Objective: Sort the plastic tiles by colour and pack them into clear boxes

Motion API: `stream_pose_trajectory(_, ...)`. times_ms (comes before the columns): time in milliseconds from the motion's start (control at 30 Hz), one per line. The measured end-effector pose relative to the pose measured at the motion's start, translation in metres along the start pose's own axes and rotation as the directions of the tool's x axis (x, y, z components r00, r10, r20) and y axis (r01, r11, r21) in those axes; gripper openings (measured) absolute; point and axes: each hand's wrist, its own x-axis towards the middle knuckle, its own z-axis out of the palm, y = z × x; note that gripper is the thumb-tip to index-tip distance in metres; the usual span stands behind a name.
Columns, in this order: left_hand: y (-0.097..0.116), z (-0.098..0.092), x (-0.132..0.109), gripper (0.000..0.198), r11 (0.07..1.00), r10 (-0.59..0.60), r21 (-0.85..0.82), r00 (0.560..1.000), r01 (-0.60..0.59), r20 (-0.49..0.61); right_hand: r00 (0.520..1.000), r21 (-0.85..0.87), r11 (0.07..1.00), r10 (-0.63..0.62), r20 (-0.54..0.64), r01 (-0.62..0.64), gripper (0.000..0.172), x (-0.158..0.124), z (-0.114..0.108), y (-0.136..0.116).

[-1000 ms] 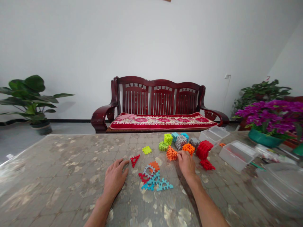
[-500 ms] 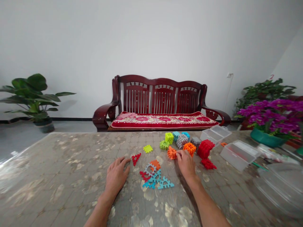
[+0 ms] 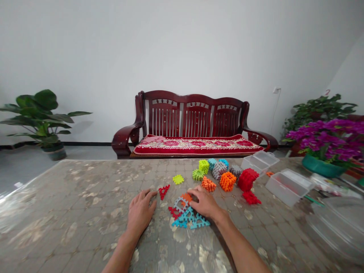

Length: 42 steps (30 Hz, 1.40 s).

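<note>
Lying just under the right hand (image 3: 204,203), flat plastic puzzle pieces (image 3: 186,218).

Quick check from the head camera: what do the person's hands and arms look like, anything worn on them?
The left hand and right hand are bare: no gloves, and no ring, watch or bracelet that I can see. The left forearm and right forearm are bare too, with no sleeve showing in the picture.
</note>
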Motion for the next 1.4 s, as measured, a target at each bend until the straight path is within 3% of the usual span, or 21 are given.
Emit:
stream_pose_trajectory(133,0.0,0.001,-0.001,0.035,1.0,-0.001,0.008,1.0,0.001,-0.007,0.998,-0.008,1.0,0.011,-0.061,-0.011,0.034,0.0,0.002,-0.002)
stream_pose_trajectory(233,-0.001,0.001,-0.001,0.036,1.0,0.002,0.007,1.0,-0.002,-0.009,0.977,-0.006,0.997,0.076,-0.199,-0.079,0.033,-0.001,0.0,0.003)
stream_pose_trajectory(367,-0.001,0.002,-0.001,0.036,1.0,0.006,0.0,1.0,-0.006,-0.012,0.873,-0.119,0.968,0.143,-0.467,-0.222,0.034,-0.007,-0.012,0.023)
stream_pose_trajectory(467,0.0,0.0,-0.001,0.036,1.0,0.003,-0.001,1.0,-0.003,-0.008,0.823,-0.188,0.926,0.182,-0.538,-0.328,0.036,-0.013,-0.022,0.039)
stream_pose_trajectory(700,0.001,-0.001,-0.001,0.036,1.0,-0.004,-0.007,1.0,0.004,-0.003,0.82,-0.222,0.884,0.252,-0.513,-0.411,0.035,-0.016,-0.025,0.053)
stream_pose_trajectory(1200,0.0,0.0,-0.002,0.036,1.0,0.009,-0.004,1.0,-0.009,-0.015,0.839,-0.15,0.899,0.311,-0.446,-0.412,0.027,-0.013,-0.024,0.059)
stream_pose_trajectory(1400,-0.001,0.001,-0.001,0.036,1.0,0.019,-0.005,1.0,-0.019,-0.021,0.813,-0.127,0.894,0.323,-0.483,-0.431,0.03,-0.015,-0.031,0.056)
